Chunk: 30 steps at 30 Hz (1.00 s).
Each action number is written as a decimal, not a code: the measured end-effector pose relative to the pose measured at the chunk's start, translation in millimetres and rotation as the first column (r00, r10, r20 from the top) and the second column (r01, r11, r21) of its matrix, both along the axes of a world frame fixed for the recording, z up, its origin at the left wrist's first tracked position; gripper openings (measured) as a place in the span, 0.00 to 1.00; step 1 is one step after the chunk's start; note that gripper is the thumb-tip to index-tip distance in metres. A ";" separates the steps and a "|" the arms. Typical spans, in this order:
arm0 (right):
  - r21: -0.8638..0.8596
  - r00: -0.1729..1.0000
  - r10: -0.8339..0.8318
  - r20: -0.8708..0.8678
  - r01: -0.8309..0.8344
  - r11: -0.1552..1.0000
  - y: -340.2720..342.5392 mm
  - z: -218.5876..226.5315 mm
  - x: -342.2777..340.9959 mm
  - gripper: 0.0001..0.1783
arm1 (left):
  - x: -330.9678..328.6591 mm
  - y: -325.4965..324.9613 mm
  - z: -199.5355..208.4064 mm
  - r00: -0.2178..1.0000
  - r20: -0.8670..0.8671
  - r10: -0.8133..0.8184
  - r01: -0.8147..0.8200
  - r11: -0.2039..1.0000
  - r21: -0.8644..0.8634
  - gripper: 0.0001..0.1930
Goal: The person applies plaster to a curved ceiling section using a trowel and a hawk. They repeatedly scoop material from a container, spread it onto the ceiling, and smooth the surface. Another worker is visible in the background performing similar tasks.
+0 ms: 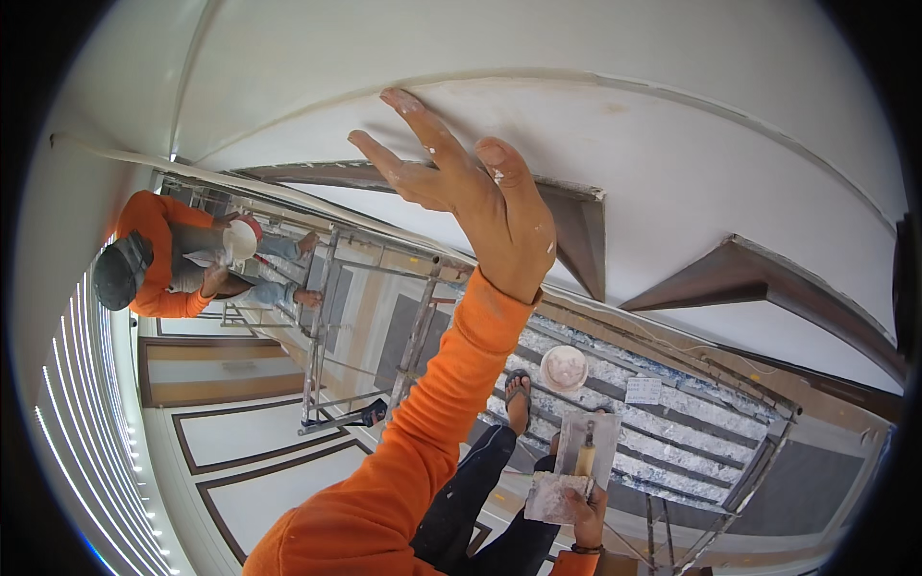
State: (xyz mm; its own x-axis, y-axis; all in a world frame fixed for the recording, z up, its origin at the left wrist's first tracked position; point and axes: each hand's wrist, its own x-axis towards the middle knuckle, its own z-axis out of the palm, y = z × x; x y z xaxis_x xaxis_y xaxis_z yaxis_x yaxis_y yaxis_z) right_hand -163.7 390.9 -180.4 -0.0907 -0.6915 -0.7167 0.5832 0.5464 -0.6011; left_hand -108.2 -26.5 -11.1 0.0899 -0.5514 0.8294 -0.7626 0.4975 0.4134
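My left hand [480, 202] is raised in front of the white surface [672, 163], its fingers spread and holding nothing. The fingertips reach a curved seam in that surface and seem to touch it. Lower down, my right hand [584, 516] is closed round flat plastering tools. One is a trowel [602, 446] with a pale yellow handle. Overlapping it is a flat blade [545, 499] smeared with whitish plaster. Exactly how the fingers grip each tool is partly hidden.
I stand on a plaster-spattered slatted platform [672, 442] with a bucket [564, 368] of pale compound and a small white card [643, 391]. Brown angular trim [759, 274] crosses the white surface. At left, a co-worker [158, 254] holds a white bucket [240, 240] near metal scaffolding [322, 326].
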 end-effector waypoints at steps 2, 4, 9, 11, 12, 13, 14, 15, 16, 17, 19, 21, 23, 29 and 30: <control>0.004 1.000 0.012 -0.019 -0.012 1.000 1.0 -0.1 2.0 0.12 | 9.8 -11.7 0.7 0.986 0.147 -0.084 0.107 0.983 -0.152 0.31; 0.003 0.999 0.014 -0.030 -0.014 1.000 4.1 -2.4 4.1 0.12 | 13.1 -14.0 -0.3 0.992 0.104 -0.064 0.077 0.989 -0.130 0.32; -0.003 0.999 0.013 -0.037 -0.013 1.000 12.6 -8.5 7.4 0.11 | 11.6 -12.4 -0.6 0.998 -0.025 -0.055 0.054 0.998 -0.029 0.33; -0.006 1.000 0.004 -0.025 -0.005 1.000 10.9 -6.1 9.6 0.11 | 4.8 -6.4 -1.5 0.996 -0.051 -0.080 0.080 0.997 -0.001 0.33; -0.008 1.000 0.001 -0.019 -0.001 1.000 10.3 -5.0 11.1 0.11 | -0.3 -2.9 -1.4 0.993 -0.064 -0.099 0.100 0.995 0.015 0.33; -0.014 1.000 0.006 -0.007 -0.006 1.000 10.8 -4.6 14.9 0.11 | -3.9 1.9 0.4 0.991 -0.070 -0.117 0.119 0.992 0.030 0.34; -0.015 1.000 -0.002 -0.013 0.001 1.000 11.5 -7.5 15.6 0.11 | -12.6 7.2 -2.7 0.983 -0.104 -0.152 0.158 0.986 0.053 0.34; -0.017 1.000 -0.009 -0.019 0.008 1.000 11.9 -9.2 15.9 0.11 | -23.1 11.1 -6.0 0.972 -0.132 -0.195 0.205 0.976 0.070 0.34; -0.019 1.000 -0.015 -0.023 0.014 1.000 10.7 -8.9 17.1 0.11 | -32.0 15.8 -7.1 0.959 -0.160 -0.234 0.249 0.965 0.082 0.34; -0.022 1.000 -0.014 -0.022 0.014 1.000 9.6 -7.4 19.0 0.11 | -37.6 20.1 -6.9 0.945 -0.187 -0.270 0.291 0.952 0.098 0.35; -0.016 0.999 -0.005 -0.031 0.004 1.000 7.4 -4.2 21.5 0.11 | -47.1 30.3 -5.9 0.905 -0.245 -0.347 0.385 0.914 0.130 0.35; 0.000 0.999 0.012 -0.053 -0.012 1.000 5.9 -0.5 22.4 0.11 | -55.4 39.7 -5.4 0.846 -0.332 -0.417 0.487 0.858 0.163 0.36; -0.007 0.999 -0.002 -0.042 0.001 1.000 6.5 -2.2 25.3 0.11 | -62.0 44.5 -8.2 0.791 -0.397 -0.465 0.565 0.804 0.184 0.36; -0.021 0.997 -0.044 -0.069 0.043 0.999 6.9 -5.6 34.8 0.11 | -46.3 29.8 -25.7 0.651 -0.157 -0.743 0.759 0.629 0.172 0.38; -0.029 0.996 -0.038 -0.075 0.036 0.999 7.4 -6.2 36.5 0.11 | -36.8 28.3 -20.4 0.596 -0.158 -0.787 0.800 0.563 0.209 0.39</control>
